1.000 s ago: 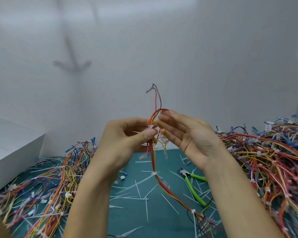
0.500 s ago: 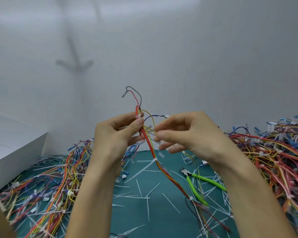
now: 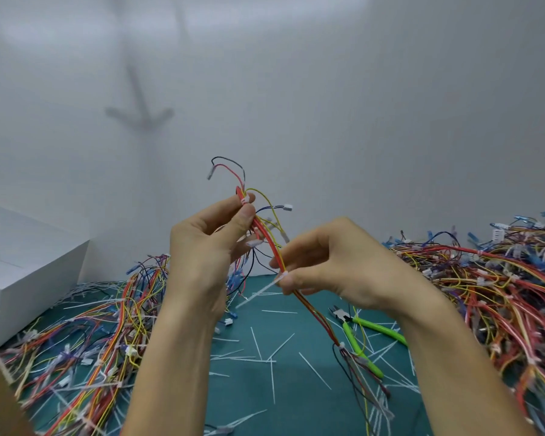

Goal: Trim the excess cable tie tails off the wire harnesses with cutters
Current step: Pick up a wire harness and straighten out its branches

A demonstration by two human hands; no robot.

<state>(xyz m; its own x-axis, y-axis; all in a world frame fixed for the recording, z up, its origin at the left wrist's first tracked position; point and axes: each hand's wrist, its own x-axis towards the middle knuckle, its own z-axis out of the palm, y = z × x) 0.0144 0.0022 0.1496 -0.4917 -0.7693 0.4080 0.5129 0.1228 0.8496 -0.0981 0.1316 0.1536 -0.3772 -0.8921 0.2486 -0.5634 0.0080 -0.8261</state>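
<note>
Both hands are gripping one wire harness (image 3: pixel 266 239) mid-air: left hand (image 3: pixel 208 247) is pinching it near the top at a white tie, right hand (image 3: pixel 324 269) is pinching lower down where an untrimmed cable tie tail (image 3: pixel 258 292) is sticking out left. Green-handled cutters (image 3: pixel 357 336) are lying on the teal mat (image 3: pixel 265 388) under the right wrist, untouched. Harness piles (image 3: pixel 501 294) are sitting on both sides.

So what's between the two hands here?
In the head view, a stretch of the wire harness, red and yellow wires, runs from the left hand to the right hand.
</note>
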